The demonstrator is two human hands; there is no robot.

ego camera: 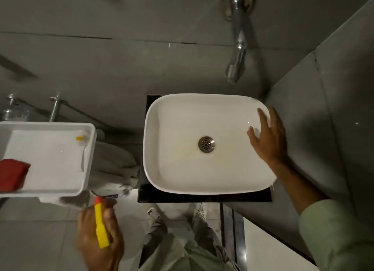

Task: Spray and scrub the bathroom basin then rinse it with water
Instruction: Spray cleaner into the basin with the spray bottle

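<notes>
1. A red sponge (12, 174) lies in the white tray (89, 161).
2. The left hand (99, 238) has its fingers wrapped around a yellow bottle (101, 226).
3. The white basin (178, 169) sits on the dark worktop (202, 198).
4. The right hand (268, 138), fingers spread wide, hovers over the basin's right rim.

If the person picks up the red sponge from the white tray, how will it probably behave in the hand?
The red rectangular sponge probably feels light and squashes easily, judging by its soft, rounded block shape. It lies flat in the white plastic tray, so it should not roll.
</notes>
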